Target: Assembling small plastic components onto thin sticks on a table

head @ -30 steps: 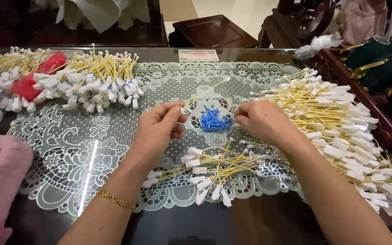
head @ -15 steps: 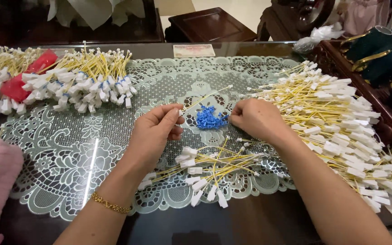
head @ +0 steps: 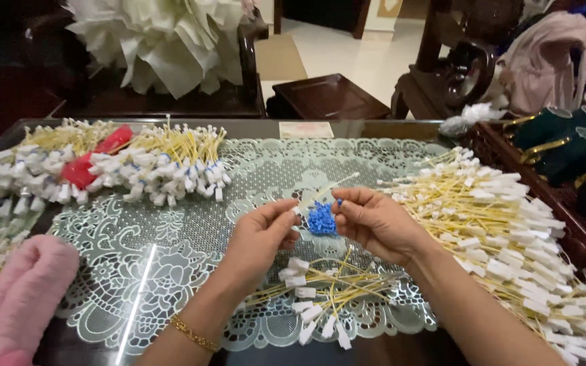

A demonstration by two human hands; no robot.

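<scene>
You had lifted both hands off the blue pile [head: 321, 219]. Your left hand [head: 260, 237] and right hand [head: 374, 220] pinched one tag [head: 325, 192] between them.

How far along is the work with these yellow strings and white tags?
Looks done: bundled yellow-string white tags lie far left, and a small loose pile sits below the hands. In hand: left hand and right hand pinch one string above the small blue pieces. Left: the large heap of tags on the right, apparently unprocessed.
</scene>
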